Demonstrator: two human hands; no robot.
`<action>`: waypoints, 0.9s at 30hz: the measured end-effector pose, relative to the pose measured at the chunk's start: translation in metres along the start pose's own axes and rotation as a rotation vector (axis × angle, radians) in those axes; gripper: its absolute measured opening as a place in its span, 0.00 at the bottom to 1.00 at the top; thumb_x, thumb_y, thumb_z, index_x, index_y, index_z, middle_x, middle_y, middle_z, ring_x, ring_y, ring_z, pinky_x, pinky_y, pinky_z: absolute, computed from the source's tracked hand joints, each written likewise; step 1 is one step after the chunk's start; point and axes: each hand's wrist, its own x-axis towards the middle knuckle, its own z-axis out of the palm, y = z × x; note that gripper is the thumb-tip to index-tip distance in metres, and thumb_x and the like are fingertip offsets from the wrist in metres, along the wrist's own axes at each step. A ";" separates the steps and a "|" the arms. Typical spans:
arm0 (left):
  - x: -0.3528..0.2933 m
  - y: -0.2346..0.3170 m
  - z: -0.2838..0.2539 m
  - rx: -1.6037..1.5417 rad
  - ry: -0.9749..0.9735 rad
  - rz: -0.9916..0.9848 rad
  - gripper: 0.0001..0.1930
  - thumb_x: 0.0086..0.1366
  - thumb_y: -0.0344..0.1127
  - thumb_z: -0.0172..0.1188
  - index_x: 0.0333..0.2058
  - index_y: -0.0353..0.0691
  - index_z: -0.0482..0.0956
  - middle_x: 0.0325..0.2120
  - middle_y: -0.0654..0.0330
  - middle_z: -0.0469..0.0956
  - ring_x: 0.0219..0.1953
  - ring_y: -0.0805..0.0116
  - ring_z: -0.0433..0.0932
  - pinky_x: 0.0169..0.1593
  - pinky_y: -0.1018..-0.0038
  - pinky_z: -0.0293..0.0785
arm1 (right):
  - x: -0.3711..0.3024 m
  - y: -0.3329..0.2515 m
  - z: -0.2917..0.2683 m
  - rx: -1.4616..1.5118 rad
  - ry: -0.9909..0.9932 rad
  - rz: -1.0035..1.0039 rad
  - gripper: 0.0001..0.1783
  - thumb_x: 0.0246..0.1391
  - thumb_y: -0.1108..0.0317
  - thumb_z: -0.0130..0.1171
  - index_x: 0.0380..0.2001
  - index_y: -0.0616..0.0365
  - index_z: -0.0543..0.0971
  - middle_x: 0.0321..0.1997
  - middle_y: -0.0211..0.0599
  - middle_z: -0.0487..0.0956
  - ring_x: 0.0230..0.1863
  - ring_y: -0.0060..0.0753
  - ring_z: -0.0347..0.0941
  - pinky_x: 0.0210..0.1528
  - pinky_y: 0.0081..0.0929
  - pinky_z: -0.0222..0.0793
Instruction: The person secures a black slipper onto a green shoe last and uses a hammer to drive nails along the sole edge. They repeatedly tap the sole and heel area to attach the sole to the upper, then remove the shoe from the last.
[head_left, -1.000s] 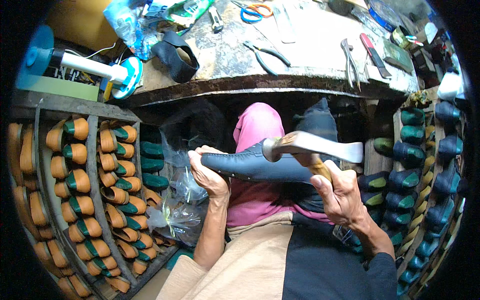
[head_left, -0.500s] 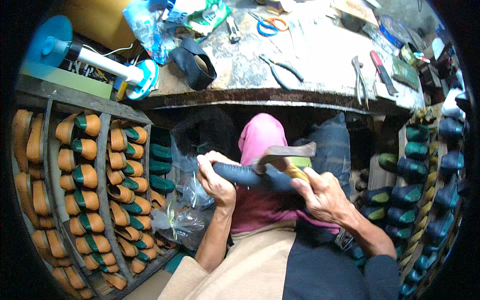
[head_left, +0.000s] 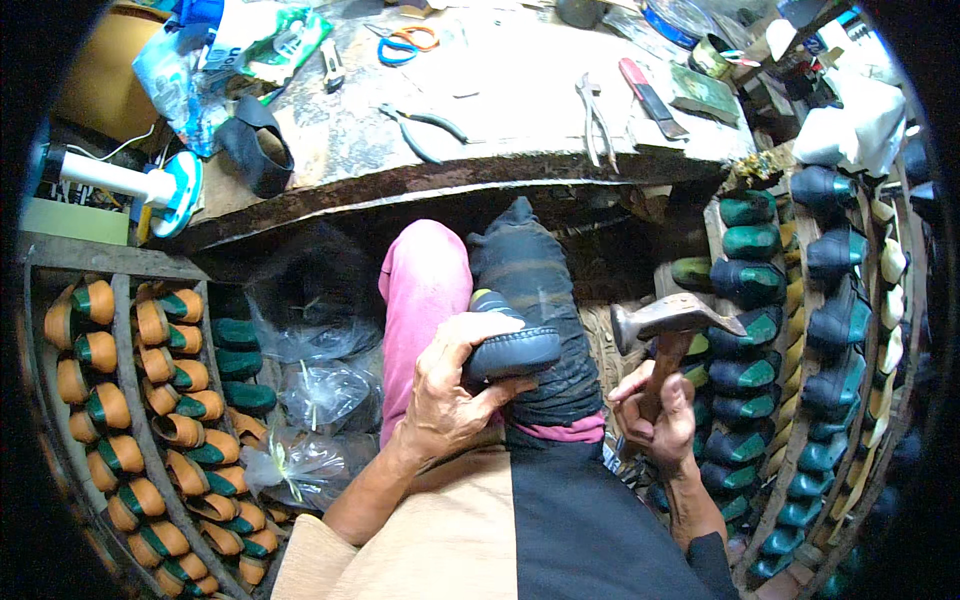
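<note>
Over my lap, my left hand (head_left: 455, 385) is closed around a dark shoe (head_left: 515, 352) with stitching along its edge. The toe end points right, and part of the shoe is hidden behind my fingers. My right hand (head_left: 655, 412), off to the right of my knees, grips the wooden handle of a hammer (head_left: 680, 318). The hammer's metal head is raised above my fist, apart from the shoe. Beneath the shoe are my legs, one in pink cloth (head_left: 425, 270) and one in dark cloth (head_left: 530, 290).
Ahead stands a worn workbench (head_left: 350, 115) with pliers (head_left: 425, 130), pincers (head_left: 597, 120), a red-handled knife (head_left: 652, 98), scissors (head_left: 405, 45) and a black shoe piece (head_left: 255, 148). Racks of orange shoes (head_left: 120, 360) line my left, dark green-toed shoes (head_left: 745, 370) my right. Plastic bags (head_left: 325, 395) lie beside my left leg.
The hammer has swung off the shoe to the right in my right hand. My left hand has turned the shoe, toe now to the right. The view has shifted rightward.
</note>
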 end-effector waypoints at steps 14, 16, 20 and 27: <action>0.004 -0.037 0.032 0.144 -0.214 0.241 0.36 0.59 0.44 0.86 0.64 0.45 0.81 0.59 0.55 0.86 0.66 0.50 0.82 0.80 0.39 0.63 | 0.016 -0.094 -0.038 -1.063 -0.006 -0.127 0.23 0.78 0.52 0.64 0.34 0.62 0.78 0.19 0.48 0.72 0.18 0.47 0.70 0.26 0.43 0.65; 0.011 -0.048 0.030 0.125 -0.222 0.276 0.37 0.59 0.45 0.86 0.64 0.45 0.81 0.59 0.56 0.86 0.67 0.50 0.82 0.81 0.38 0.61 | 0.013 -0.091 -0.042 -1.009 0.064 -0.130 0.24 0.80 0.53 0.63 0.33 0.62 0.77 0.18 0.41 0.67 0.18 0.30 0.65 0.24 0.39 0.61; 0.044 -0.038 0.023 -0.027 -0.097 0.059 0.36 0.60 0.39 0.87 0.64 0.40 0.81 0.53 0.54 0.89 0.57 0.58 0.88 0.69 0.54 0.78 | 0.005 -0.058 -0.045 -0.638 0.225 0.009 0.27 0.86 0.48 0.51 0.36 0.59 0.81 0.19 0.18 0.69 0.20 0.12 0.60 0.21 0.23 0.54; 0.071 0.018 -0.004 0.355 -0.186 0.122 0.38 0.64 0.51 0.80 0.68 0.44 0.79 0.58 0.51 0.86 0.61 0.52 0.83 0.76 0.44 0.63 | 0.006 -0.049 -0.047 -0.398 0.316 -0.016 0.29 0.86 0.46 0.51 0.41 0.63 0.81 0.19 0.20 0.68 0.18 0.12 0.59 0.20 0.20 0.54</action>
